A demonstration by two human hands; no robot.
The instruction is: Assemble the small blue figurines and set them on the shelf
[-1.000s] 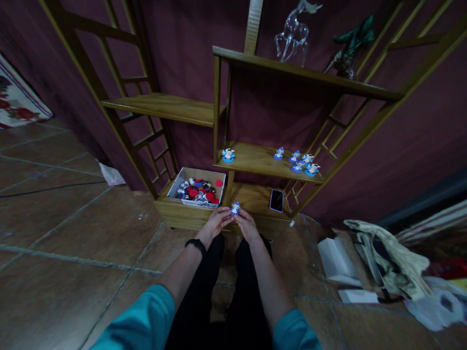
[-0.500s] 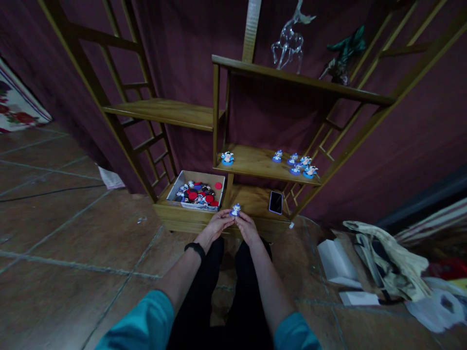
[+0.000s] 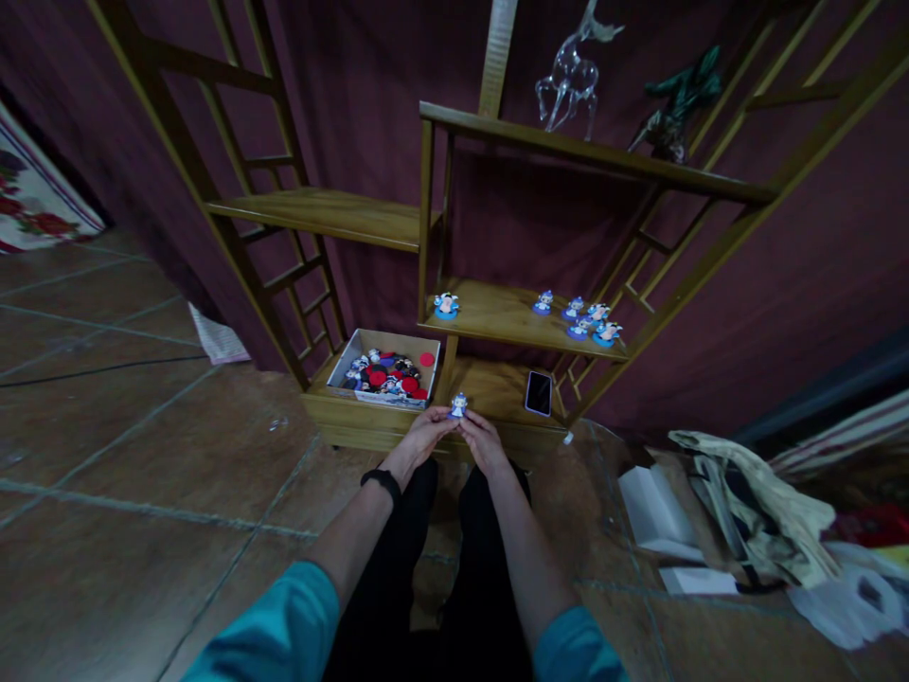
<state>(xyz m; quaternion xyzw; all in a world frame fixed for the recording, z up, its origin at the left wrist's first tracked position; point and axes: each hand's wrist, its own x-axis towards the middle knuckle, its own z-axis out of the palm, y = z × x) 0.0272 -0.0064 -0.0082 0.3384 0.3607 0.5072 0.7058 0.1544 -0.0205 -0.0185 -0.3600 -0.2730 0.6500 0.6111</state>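
A small white and purple figurine (image 3: 458, 405) on a purple base stands upright between my two hands, in front of the lower shelf. My left hand (image 3: 429, 432) pinches its base from the left. From the right, my right hand (image 3: 483, 440) grips the same base with closed fingers. To the left sits an open cardboard box (image 3: 392, 398) with several figurines and red, black and purple discs in it. Above, on the middle shelf (image 3: 490, 311), a figurine with a blue base (image 3: 446, 305) stands at the left end, and a group of several purple-based and blue-based figurines (image 3: 577, 309) stands at the right.
A phone (image 3: 538, 392) lies on the lower shelf at the right. On the top shelf stand a clear glass deer (image 3: 570, 80) and a dark green sculpture (image 3: 674, 104). White boxes (image 3: 657, 511) and a cream cloth bag (image 3: 759, 502) lie on the tiled floor at the right.
The view has shifted slightly, so the shelves sit a little further right. Both hands still hold the figurine in nearly the same place.
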